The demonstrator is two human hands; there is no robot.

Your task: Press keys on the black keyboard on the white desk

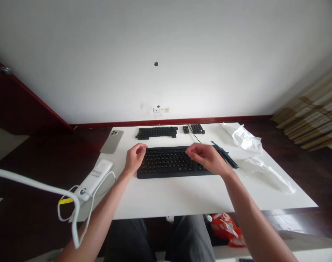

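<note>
A black keyboard [166,162] lies on the white table [166,200] in front of me, its rows showing small pale marks that look like bare key sockets. My left hand [135,158] is at its upper left corner, fingers curled together; whatever they may hold is hidden. Over the keyboard's right part, my right hand [206,156] has its fingers drawn into a pinch, and I cannot make out anything between them. Behind the keyboard lie black keycaps: a wide group [157,133], a small group [186,129] and a number-pad group [197,128].
A phone [112,142] lies at the back left, near a white power strip [96,178] with a looping white cable [45,187]. Right of the keyboard are thin dark strips [227,156] and crumpled clear plastic [245,138]. A red bag [227,229] sits below the table.
</note>
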